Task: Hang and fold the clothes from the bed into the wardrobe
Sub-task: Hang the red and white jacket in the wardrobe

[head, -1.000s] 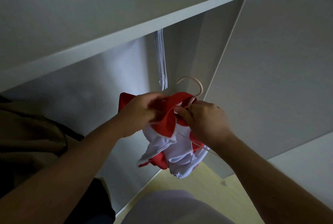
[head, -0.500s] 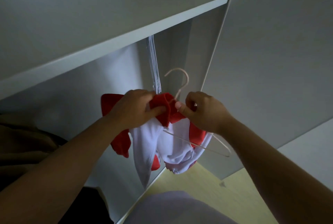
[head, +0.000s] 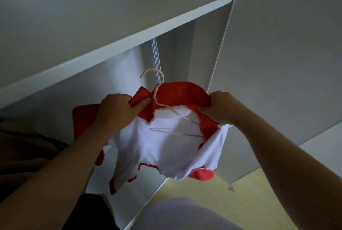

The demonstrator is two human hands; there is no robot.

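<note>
Two hands are working one garment in front of the open pale grey wardrobe [head: 129, 44]. The red-and-white cotton shirt [head: 166, 148] is hanging between them, below the shelf, with its collar stretched wide. The left hand [head: 116, 113] is pinching the red collar edge, and the right hand [head: 222, 109] is gripping the opposite edge with fingers curled into the cloth. A thin pale pink wire hanger [head: 158, 90] is sitting inside the neck opening. Its long axis is tilting down toward the right hand and its hook is rising just beside the left thumb. Judgement: the left hand is nearer the hook. The white hangers [head: 156, 57] are hanging above and beyond.
</note>
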